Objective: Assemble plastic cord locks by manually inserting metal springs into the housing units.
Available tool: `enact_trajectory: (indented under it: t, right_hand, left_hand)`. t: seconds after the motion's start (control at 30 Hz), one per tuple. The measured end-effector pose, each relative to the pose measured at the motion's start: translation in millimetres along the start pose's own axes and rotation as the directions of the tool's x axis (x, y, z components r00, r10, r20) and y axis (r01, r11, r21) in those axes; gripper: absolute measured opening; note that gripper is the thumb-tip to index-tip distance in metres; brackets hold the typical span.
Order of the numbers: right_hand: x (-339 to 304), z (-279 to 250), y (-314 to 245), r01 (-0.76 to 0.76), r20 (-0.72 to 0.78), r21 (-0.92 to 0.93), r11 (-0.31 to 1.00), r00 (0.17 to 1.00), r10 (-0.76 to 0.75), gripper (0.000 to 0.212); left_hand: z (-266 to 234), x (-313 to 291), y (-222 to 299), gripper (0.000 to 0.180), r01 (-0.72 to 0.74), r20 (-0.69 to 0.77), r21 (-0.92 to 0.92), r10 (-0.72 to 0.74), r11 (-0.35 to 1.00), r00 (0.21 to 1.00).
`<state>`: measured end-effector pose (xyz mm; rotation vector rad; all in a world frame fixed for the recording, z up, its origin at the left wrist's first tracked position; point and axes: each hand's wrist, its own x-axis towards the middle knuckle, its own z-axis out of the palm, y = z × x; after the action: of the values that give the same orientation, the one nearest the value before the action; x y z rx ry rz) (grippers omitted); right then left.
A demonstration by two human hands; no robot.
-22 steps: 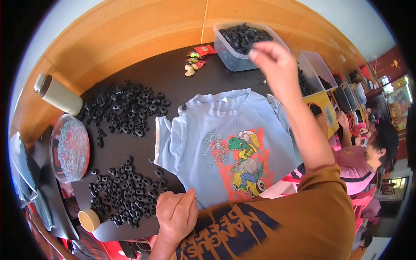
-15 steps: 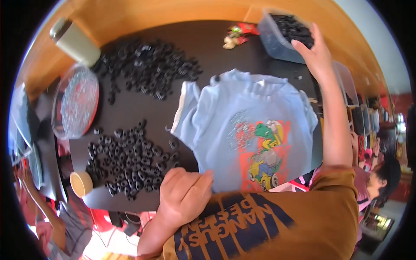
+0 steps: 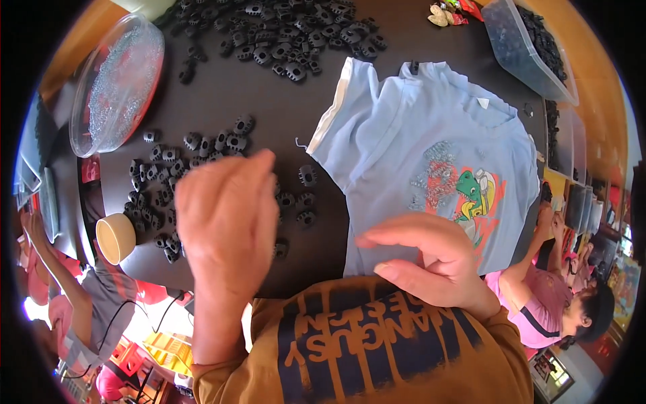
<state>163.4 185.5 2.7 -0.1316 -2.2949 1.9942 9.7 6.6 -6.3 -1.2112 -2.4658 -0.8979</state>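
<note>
My left hand [image 3: 225,212] is over a loose group of small black toothed plastic pieces [image 3: 235,141], which look like hair claw clip halves. Its fingers curl inward, smeared by motion, and hide whatever they hold. My right hand [image 3: 437,259] is above the lower part of a light blue T-shirt [image 3: 390,168] with a cartoon dinosaur print. Its thumb and fingers are apart, with nothing visible between them. A heap of small metal springs [image 3: 431,172] lies on the shirt beside the print. One black piece [image 3: 414,67] rests at the shirt's far edge.
A clear round tray of springs [image 3: 151,87] stands at the left. More black pieces [image 3: 289,40] are heaped at the back. A small tan cup [image 3: 116,239] sits near the front left edge. Plastic tubs [image 3: 505,40] of black parts line the right. People [image 3: 531,303] sit on both sides.
My right hand has come back from the plastic tub to above the shirt. My left hand has moved leftward and up over the black pieces. The whole view has shifted.
</note>
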Motion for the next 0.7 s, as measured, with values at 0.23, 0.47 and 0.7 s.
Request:
enact_trajectory:
  t: [0.23, 0.47, 0.7]
  right_hand:
    - [5.3, -4.1, 10.7, -0.012, 0.109, 0.036, 0.999, 0.994, 0.008, 0.027]
    - [3.1, -9.8, 13.2, 0.031, 0.033, 0.069, 0.997, 0.999, -0.033, 0.025]
    - [-1.0, -8.7, 14.5, -0.005, -0.156, 0.198, 0.98, 0.987, 0.036, 0.028]
  left_hand:
    - [-0.8, 31.0, -15.1, 0.023, 0.038, 0.161, 0.281, -0.086, 0.959, 0.983]
    - [11.2, 35.5, -16.1, 0.019, 0.017, 0.189, 0.244, -0.065, 0.97, 0.98]
    - [-2.7, 28.9, 47.6, 0.035, 0.176, 0.326, -0.437, -0.028, 0.882, 0.945]
